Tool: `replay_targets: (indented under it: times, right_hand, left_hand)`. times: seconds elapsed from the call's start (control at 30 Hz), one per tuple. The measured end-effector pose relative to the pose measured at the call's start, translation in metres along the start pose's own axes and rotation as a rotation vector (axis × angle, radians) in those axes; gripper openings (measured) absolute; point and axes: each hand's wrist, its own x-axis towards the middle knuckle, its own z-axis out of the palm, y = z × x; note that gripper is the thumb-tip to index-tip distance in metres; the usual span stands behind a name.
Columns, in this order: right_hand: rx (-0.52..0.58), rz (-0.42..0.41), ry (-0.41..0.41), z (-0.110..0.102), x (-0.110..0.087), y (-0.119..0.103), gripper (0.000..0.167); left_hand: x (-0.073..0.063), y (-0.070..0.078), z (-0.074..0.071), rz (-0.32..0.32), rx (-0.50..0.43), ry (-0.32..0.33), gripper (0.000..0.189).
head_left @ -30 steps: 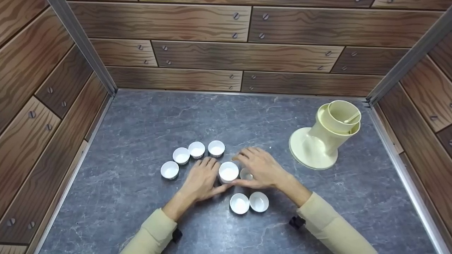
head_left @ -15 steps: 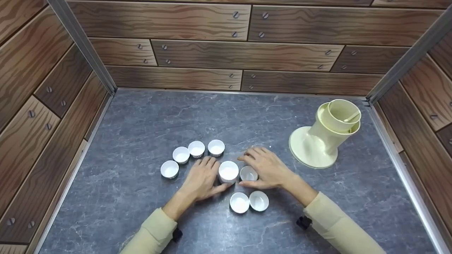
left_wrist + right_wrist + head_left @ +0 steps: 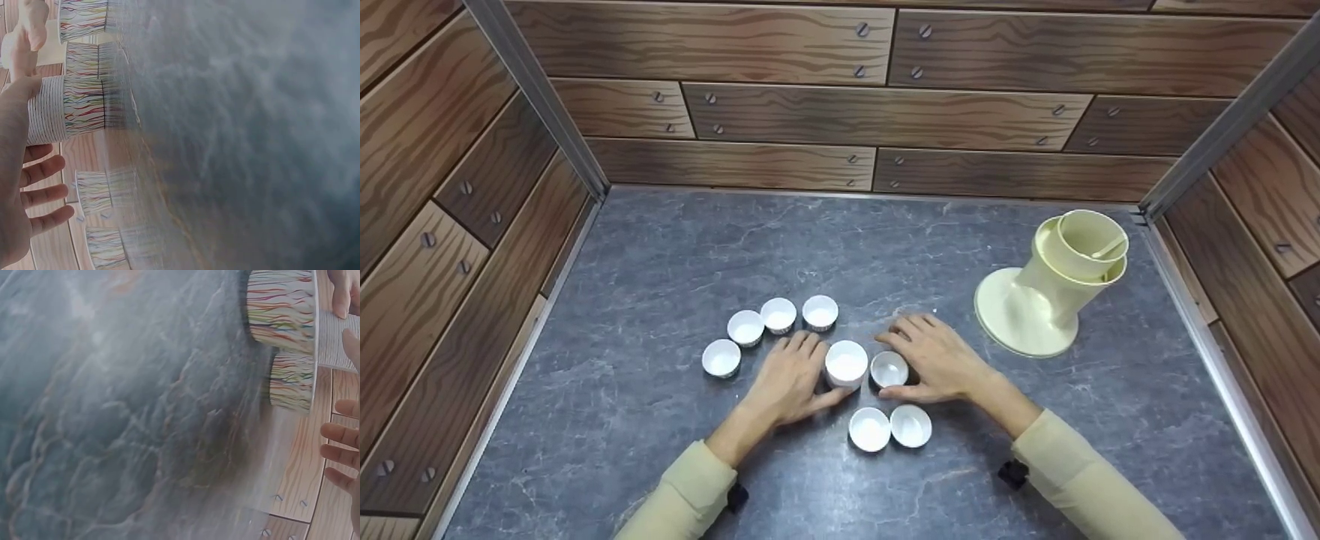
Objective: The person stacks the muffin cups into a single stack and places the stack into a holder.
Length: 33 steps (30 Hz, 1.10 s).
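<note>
A tall stack of nested paper baking cups (image 3: 846, 365) stands at the middle of the table. Its white ribbed upper part and colour-streaked base (image 3: 84, 104) show in the left wrist view. My left hand (image 3: 789, 381) holds the stack at its side, thumb in front and fingers along the left. One baking cup (image 3: 889, 370) sits upright just right of the stack. Around it lies my right hand (image 3: 936, 361), fingers spread and thumb at the front; the fingers (image 3: 340, 433) are fairly straight in the right wrist view.
Several single cups form a curve at back left, one of them a cup (image 3: 721, 358) at the left end. Two more, including a cup (image 3: 869, 430), stand side by side in front. A pale yellow stand (image 3: 1031, 315) bears a tilted yellow cup (image 3: 1091, 244) at the right.
My right hand has drawn back to the right, away from the stack, uncovering the single cup beside it. My left hand and the other cups have stayed in place.
</note>
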Motion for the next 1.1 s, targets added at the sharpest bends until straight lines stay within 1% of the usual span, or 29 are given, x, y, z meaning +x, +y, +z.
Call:
replay_targets:
  times: [0.3,0.53,0.87,1.1]
  right_hand:
    - [-0.017,0.025,-0.030,0.009,-0.005,0.006,0.081]
    - [0.003,0.046,-0.084,0.014,-0.007,0.008,0.085]
    - [0.001,0.061,-0.116,0.017,-0.009,0.008,0.079]
    - [0.012,0.056,-0.110,0.020,-0.011,0.008,0.076]
  left_hand:
    - [0.000,0.001,0.000,-0.002,0.016,0.004,0.074]
    - [0.000,0.001,0.000,-0.006,0.015,-0.015,0.075]
    - [0.000,0.001,0.000,-0.006,0.012,-0.009,0.074]
    - [0.000,0.000,0.000,-0.006,0.009,-0.012,0.073]
